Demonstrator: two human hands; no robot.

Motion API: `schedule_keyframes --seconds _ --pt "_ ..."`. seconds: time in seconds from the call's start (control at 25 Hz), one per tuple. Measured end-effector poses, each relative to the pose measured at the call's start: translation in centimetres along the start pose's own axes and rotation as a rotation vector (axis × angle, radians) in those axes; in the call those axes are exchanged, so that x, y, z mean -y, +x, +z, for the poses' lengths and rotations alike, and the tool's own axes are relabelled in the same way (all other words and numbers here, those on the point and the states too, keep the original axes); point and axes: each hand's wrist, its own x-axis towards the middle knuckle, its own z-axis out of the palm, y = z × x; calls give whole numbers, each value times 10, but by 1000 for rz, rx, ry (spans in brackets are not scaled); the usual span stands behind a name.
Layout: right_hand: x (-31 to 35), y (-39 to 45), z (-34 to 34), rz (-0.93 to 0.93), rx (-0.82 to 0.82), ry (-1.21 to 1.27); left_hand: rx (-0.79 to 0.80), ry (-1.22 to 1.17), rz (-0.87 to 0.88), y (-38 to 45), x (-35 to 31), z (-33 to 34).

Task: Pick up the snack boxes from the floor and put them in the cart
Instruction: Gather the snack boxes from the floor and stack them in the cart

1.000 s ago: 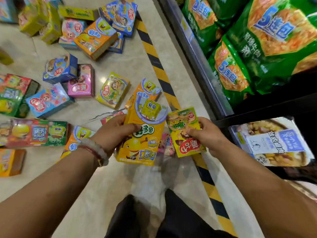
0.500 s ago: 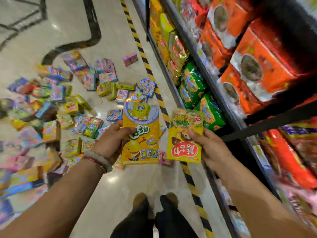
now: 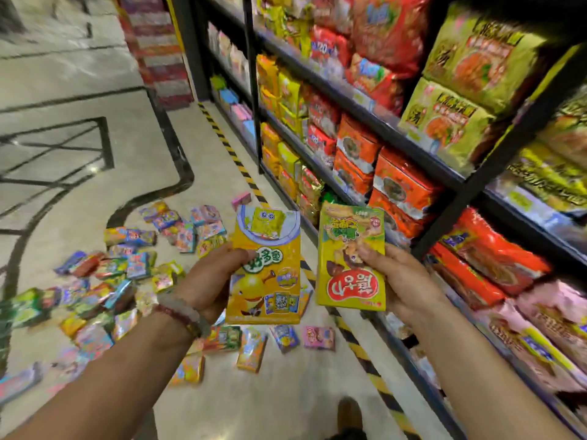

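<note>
Beside the shelf [image 3: 365, 103], an orange snack box [image 3: 265, 265] is held upright above the floor [image 3: 95, 147] by the curled left hand [image 3: 208, 285]. Nearer the shelf, a yellow-green snack box [image 3: 351, 258] is gripped by the right hand [image 3: 400, 281].

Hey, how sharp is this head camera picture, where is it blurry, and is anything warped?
Head view: the orange box in the left hand and the yellow box in the right hand are fairly sharp. Head view: the boxes on the floor and the shelf packets at the edges are smeared. Head view: the wide lens bends the shelves.
</note>
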Motion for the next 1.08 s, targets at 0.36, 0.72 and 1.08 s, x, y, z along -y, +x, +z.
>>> schedule_keyframes --seconds 0.36,0.72,1.08 --pt "-39 -152 -38 -120 -417 170 329 188 -71 -65 -7 46" --pt "-113 -369 -139 -252 -811 327 688 400 -241 -186 93 185" --pt "-244 -653 -186 -345 -1295 553 1134 630 -543 -416 261 305"
